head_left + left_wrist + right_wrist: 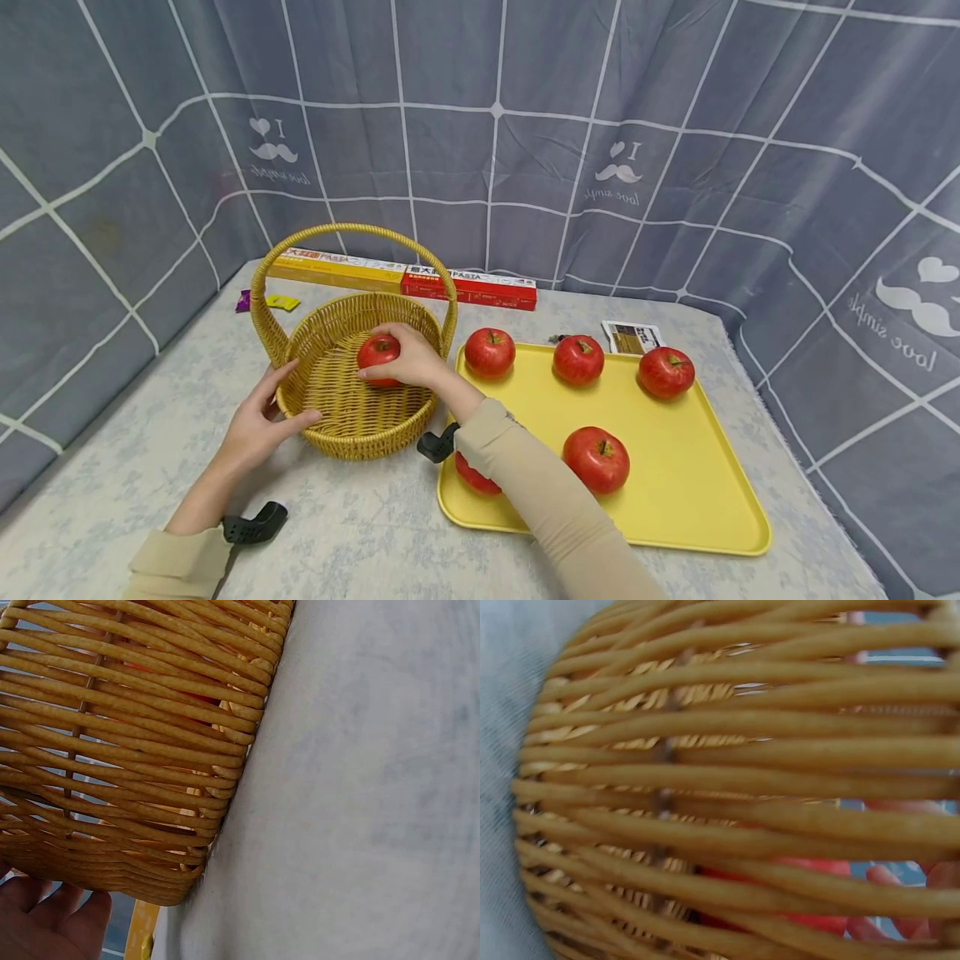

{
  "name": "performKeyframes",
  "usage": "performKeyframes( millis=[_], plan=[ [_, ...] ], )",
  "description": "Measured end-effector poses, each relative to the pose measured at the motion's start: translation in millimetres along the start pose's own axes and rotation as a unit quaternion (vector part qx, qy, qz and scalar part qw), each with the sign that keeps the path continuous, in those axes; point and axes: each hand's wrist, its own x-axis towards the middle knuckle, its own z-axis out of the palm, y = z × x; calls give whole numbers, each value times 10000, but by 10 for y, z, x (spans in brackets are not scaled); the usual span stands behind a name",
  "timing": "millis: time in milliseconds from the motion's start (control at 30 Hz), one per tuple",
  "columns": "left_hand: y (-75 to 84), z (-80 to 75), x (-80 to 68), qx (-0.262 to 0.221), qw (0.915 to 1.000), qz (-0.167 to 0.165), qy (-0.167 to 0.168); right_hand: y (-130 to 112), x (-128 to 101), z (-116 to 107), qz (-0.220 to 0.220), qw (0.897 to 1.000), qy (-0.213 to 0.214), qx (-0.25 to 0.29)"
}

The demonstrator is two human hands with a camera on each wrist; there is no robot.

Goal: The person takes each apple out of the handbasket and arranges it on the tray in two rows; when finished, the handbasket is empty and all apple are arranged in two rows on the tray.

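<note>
Your right hand is cupped over an apple, fingers curled round its far side and top, and the apple sits low inside the basket, close to the floor of the weave. Your left hand rests on the near rim of the basket, thumb hooked just inside and the fingers lying fairly straight along the outer wall; it steadies the basket without clutching it.

The apple looks firm, round and smooth-skinned, so I judge it moderately heavy for its size and a little slippery; it will roll if let go on a slope, and it bruises if dropped. A wrap across its widest part, as you have now, is the safest hold. The basket is light, stiff wicker, likely to slide on the desk, so the bracing at the rim suits it; the tall handle arches above your right hand.

Your right forearm reaches forward and leftward, crossing the near left corner of the tray and hiding most of one apple there. Your left forearm lies low over the desk, wrist slightly bent.

To the right of your right hand the tray holds four more apples: three in a far row and one nearer. Beyond the basket lie two pasta boxes.
</note>
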Motion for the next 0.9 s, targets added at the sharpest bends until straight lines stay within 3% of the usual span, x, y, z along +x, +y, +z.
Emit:
performKeyframes(
  millis=[200, 733, 900],
  plan=[
    [-4, 0, 0, 21, 10000, -47, -13, 1, 3, 24, 219, 9995, -35, -232],
    [20, 2, 11, -16, 10000, -13, -20, -48, -47, 43, -129, 9926, 200, -1187],
    [-1, 5, 1, 65, 10000, -45, -45, -103, -82, 5, -417, 9938, 241, -1000]
  ],
)
